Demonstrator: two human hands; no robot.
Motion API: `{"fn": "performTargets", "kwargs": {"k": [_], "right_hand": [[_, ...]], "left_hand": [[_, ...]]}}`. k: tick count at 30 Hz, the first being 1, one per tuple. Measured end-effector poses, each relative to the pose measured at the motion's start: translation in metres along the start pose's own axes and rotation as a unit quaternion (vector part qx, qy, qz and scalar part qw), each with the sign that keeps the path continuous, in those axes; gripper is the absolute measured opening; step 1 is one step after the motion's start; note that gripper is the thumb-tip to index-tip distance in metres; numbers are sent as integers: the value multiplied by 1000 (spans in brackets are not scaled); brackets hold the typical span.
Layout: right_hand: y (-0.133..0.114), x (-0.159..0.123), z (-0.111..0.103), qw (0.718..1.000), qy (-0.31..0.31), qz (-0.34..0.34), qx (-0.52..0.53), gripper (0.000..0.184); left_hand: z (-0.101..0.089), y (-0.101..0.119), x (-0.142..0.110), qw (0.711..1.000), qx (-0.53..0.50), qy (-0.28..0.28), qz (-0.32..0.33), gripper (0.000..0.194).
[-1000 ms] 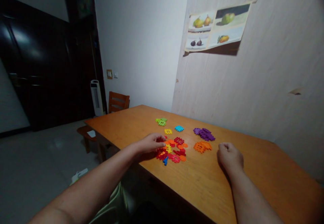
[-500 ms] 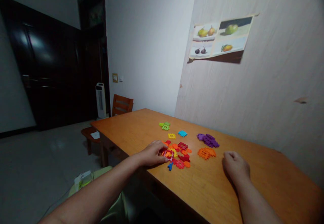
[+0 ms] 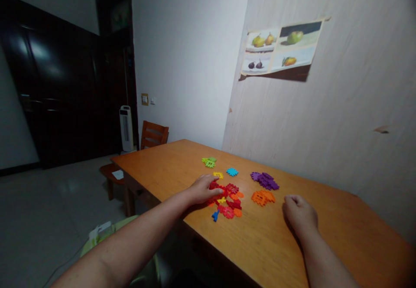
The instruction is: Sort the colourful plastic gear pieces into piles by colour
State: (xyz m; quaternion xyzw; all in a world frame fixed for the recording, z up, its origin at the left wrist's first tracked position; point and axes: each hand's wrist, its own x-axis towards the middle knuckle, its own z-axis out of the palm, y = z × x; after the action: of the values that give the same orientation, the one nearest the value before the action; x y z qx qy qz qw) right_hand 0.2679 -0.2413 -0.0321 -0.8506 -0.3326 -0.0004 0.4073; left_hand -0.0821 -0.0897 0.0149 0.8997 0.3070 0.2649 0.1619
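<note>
On the wooden table (image 3: 240, 240), my left hand (image 3: 205, 188) reaches over a mixed pile of flat plastic building pieces, mostly red and orange. Its thumb and fingers are apart, and red pieces (image 3: 213, 185) show in the gap between them; the fingers' undersides are hidden. In the near part of the pile are a round red piece (image 3: 228, 212) and a small yellow piece (image 3: 221, 200). A blue piece (image 3: 215, 215) lies at the pile's near edge. My right hand (image 3: 300, 215) rests on the table as a closed fist, with nothing showing in it.
Behind the pile lie green pieces (image 3: 209, 162), a yellow piece (image 3: 218, 175) and a light-blue piece (image 3: 232, 172). Orange pieces (image 3: 262, 198) and purple pieces (image 3: 267, 181) form groups to the right. A wooden chair (image 3: 154, 134) stands beyond the table's far left end.
My left hand has shifted slightly up and away over the pile, its thumb now pointing to the right. The pinkish square frame seen by its fingers is no longer visible. My right fist stays put.
</note>
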Motion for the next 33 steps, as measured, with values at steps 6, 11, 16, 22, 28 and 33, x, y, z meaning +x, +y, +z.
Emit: {"fn": "performTargets", "kwargs": {"k": [6, 11, 16, 22, 28, 33], "right_hand": [[-3, -2, -1, 1000, 0, -5, -10, 37], [-5, -4, -2, 1000, -5, -1, -9, 36], [-5, -3, -3, 1000, -4, -9, -10, 36], [-2, -1, 0, 1000, -4, -7, -3, 35], [-3, -3, 0, 1000, -3, -14, 4, 37], [-4, -4, -2, 1000, -5, -17, 11, 37]], "left_hand": [[-7, 14, -10, 993, 77, -76, 43, 27], [-8, 26, -9, 988, 117, -96, 38, 35], [-6, 35, -2, 984, 149, -92, 41, 29], [-5, 42, 7, 976, 187, -94, 55, 21], [-2, 31, 22, 983, 174, -57, 17, 32], [5, 16, 32, 987, 151, -32, -43, 32]]}}
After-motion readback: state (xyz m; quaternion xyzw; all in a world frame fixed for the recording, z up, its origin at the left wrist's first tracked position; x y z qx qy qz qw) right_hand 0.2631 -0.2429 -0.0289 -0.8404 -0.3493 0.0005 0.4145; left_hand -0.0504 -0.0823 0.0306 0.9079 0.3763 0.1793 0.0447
